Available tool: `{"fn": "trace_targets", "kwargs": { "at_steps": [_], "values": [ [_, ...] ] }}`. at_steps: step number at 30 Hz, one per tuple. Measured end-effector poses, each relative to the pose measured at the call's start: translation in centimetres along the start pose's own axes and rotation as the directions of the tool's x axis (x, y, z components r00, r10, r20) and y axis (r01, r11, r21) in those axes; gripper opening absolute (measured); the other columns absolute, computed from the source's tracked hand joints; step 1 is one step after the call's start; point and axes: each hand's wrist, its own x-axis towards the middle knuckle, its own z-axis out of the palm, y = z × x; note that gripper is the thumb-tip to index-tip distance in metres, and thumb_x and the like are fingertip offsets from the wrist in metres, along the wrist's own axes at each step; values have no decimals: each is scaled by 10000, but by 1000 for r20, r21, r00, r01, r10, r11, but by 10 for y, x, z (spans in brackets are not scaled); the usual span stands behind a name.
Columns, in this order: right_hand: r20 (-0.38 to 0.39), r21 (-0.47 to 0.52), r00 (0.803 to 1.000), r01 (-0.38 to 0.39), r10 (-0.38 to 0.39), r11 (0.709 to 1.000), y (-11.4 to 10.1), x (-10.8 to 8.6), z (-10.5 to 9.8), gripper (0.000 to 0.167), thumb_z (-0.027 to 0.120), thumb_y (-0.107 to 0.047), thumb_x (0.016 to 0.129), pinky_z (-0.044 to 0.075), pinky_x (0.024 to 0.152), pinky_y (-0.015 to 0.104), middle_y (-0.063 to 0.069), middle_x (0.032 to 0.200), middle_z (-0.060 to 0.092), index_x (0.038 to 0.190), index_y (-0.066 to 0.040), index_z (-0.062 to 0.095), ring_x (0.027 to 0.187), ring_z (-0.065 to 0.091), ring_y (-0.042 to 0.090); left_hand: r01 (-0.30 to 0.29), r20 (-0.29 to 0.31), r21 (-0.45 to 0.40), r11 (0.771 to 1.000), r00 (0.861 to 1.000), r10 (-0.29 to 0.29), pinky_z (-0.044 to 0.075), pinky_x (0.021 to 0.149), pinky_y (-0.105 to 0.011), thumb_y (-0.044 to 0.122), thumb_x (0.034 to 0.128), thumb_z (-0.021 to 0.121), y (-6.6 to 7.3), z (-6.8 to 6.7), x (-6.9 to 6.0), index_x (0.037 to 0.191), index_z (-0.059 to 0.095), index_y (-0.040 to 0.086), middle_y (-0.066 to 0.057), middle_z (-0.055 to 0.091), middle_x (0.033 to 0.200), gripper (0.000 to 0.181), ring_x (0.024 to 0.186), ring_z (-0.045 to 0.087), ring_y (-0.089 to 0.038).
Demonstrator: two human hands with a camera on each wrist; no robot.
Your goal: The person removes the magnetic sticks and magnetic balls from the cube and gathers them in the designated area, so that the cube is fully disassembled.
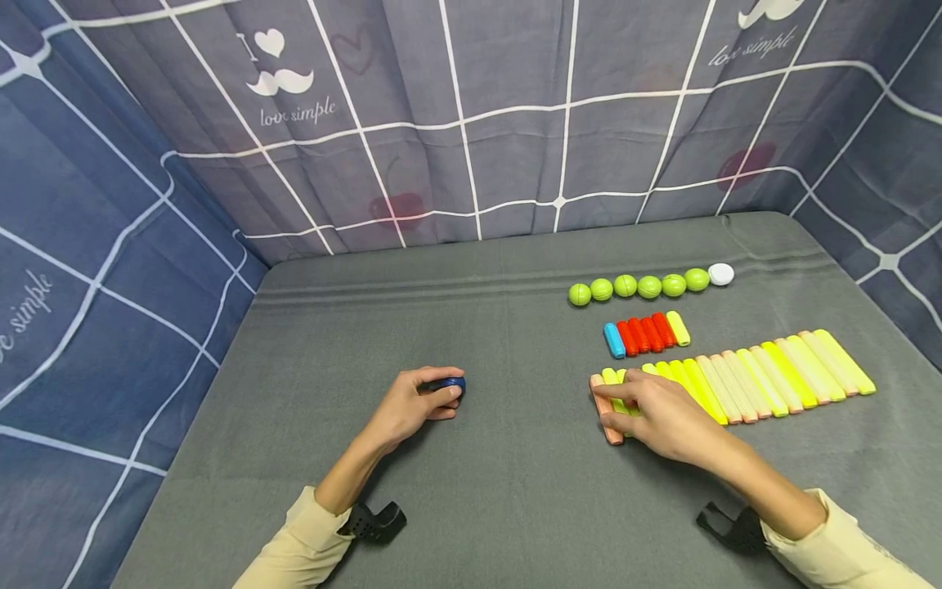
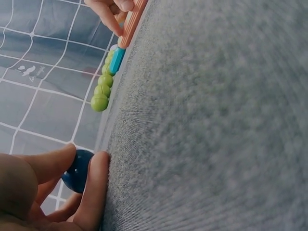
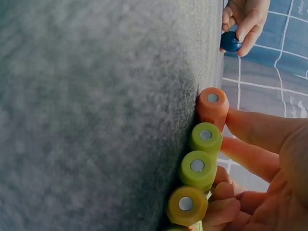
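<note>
My left hand (image 1: 407, 406) pinches a small dark blue ball (image 1: 454, 383) between thumb and fingers, low over the grey cloth. In the left wrist view the glossy ball (image 2: 78, 172) shows small light spots. On the right, my right hand (image 1: 666, 415) grips an orange magnetic stick (image 1: 601, 403) at the left end of a long row of yellow and orange sticks (image 1: 780, 376). Seen from the right wrist, the orange stick (image 3: 213, 107) and its yellow-green neighbours (image 3: 198, 167) have round metal discs in their ends. The hand covers part of the row.
Behind the long row lies a short row of red sticks (image 1: 648, 334) with a blue stick (image 1: 614, 340) and a yellow stick (image 1: 678, 328) at its ends. Farther back runs a line of green balls (image 1: 649, 287) ending in a white ball (image 1: 721, 274). A checked curtain (image 1: 508, 155) hangs around the table.
</note>
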Motion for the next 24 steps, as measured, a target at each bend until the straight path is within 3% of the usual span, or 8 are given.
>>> {"fn": "trace_targets", "kwargs": {
  "at_steps": [7, 11, 17, 24],
  "values": [
    [20, 53, 1000, 4, -5, 999, 4, 1, 0, 364, 790, -196, 855, 337, 534, 232, -95, 697, 410, 1203, -105, 730, 611, 374, 70, -6, -32, 56, 998, 999, 8, 574, 777, -319, -22, 934, 647, 2, 3, 3, 1391, 520, -43, -267, 535, 1249, 475, 905, 684, -265],
    [24, 70, 1000, -2, 0, 998, 4, 1, -1, 389, 792, -217, 856, 324, 522, 239, -78, 702, 391, 1217, -88, 720, 603, 354, 75, -26, -71, 107, 994, 997, 33, 578, 761, -321, -36, 900, 687, 8, 15, 15, 1430, 470, -32, -270, 547, 1292, 573, 885, 701, -294],
    [34, 74, 999, -11, 9, 997, 5, 0, 1, 419, 798, -224, 850, 331, 519, 235, -71, 706, 391, 1238, -92, 708, 598, 360, 80, -111, -54, 207, 972, 991, 125, 581, 744, -319, 16, 902, 709, 21, 43, 53, 1317, 568, -70, -231, 614, 1241, 447, 885, 716, -285],
    [41, 83, 999, -23, 20, 996, 5, 0, -1, 431, 792, -235, 857, 328, 514, 243, -58, 713, 400, 1246, -76, 699, 598, 363, 90, -192, -112, 311, 931, 965, 236, 576, 621, -261, 113, 907, 735, 42, 80, 115, 1282, 632, -14, -181, 623, 1152, 409, 731, 709, -204]
  ]
}}
